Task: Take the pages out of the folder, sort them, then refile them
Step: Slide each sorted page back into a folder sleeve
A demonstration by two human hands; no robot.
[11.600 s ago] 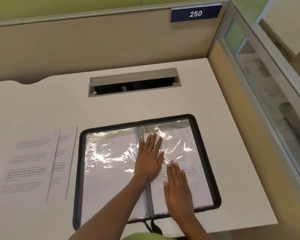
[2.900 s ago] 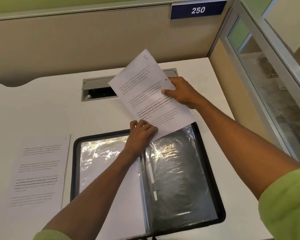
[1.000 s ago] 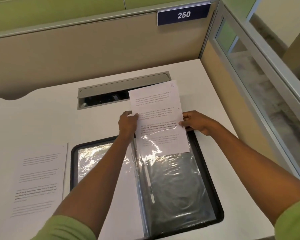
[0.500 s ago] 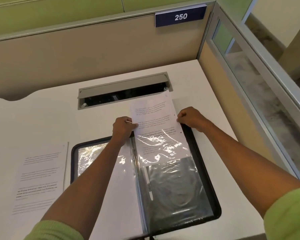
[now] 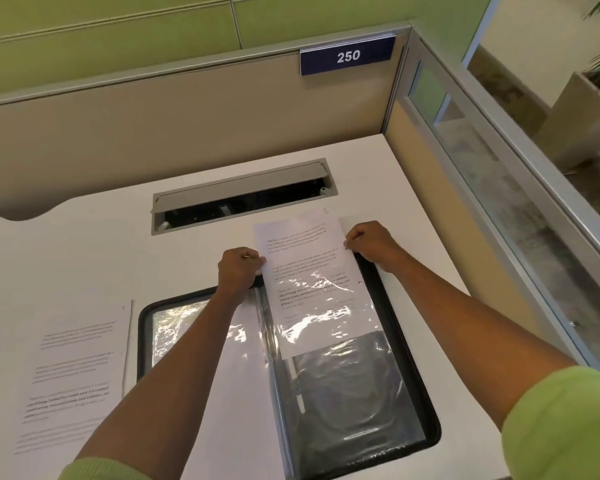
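Head view: left hand (image 5: pixel 239 268) and right hand (image 5: pixel 368 241) pinch page (image 5: pixel 309 268) edges, half inside sleeve (image 5: pixel 343 375). Advise feeding squarely, both sides even.

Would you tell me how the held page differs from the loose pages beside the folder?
The held page is pinched by the left hand and right hand; the loose pages lie untouched. The held page sits partly inside the right sleeve; the loose pages rest on the desk. Both are printed sheets.

One folder (image 5: pixel 142 341). Left hand (image 5: pixel 239 271), right hand (image 5: pixel 369 242): two. One page (image 5: pixel 302 251) half-sleeved. One side stack (image 5: pixel 77 368).
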